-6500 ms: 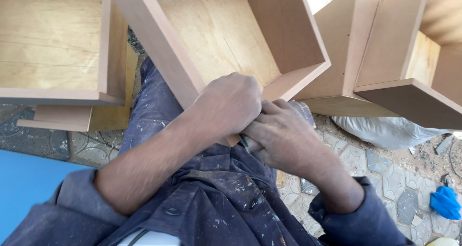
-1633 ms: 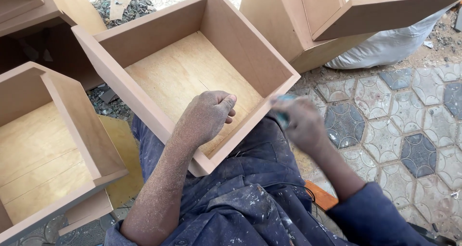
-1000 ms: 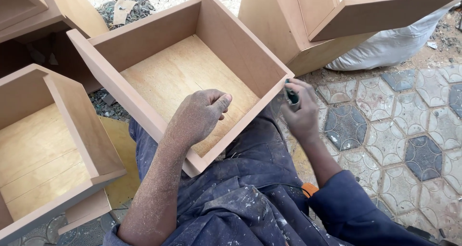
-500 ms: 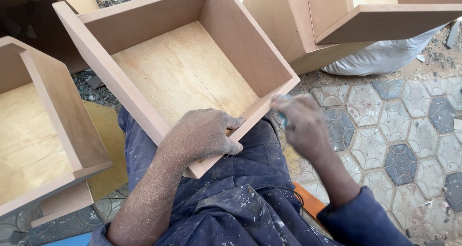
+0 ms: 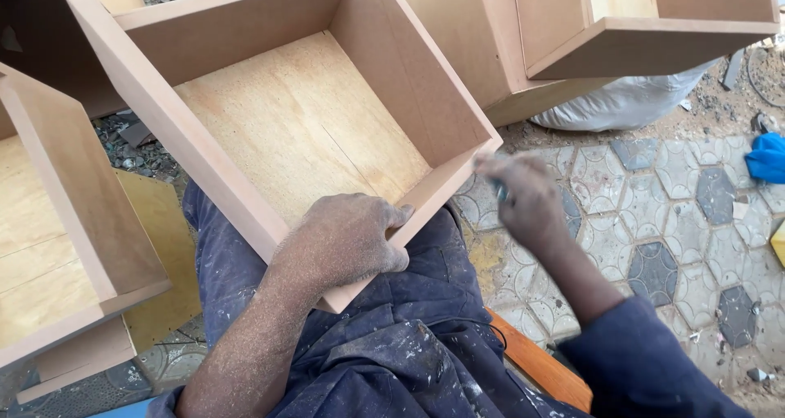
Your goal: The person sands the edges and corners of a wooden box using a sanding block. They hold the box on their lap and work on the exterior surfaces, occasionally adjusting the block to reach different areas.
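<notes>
Open-topped square drawer box of brown fibreboard w/ pale plywood bottom (image 5: 286, 132) sits tilted on the person's lap, empty, near corner pointing toward the body, right corner beside a small dark-green tool (image 5: 500, 192), blurred, mostly hidden in a fist.

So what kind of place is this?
Probably an outdoor carpentry work area: unfinished wooden drawer boxes stand around, the ground is patterned paving, and the left hand holding one box is dusty.
</notes>
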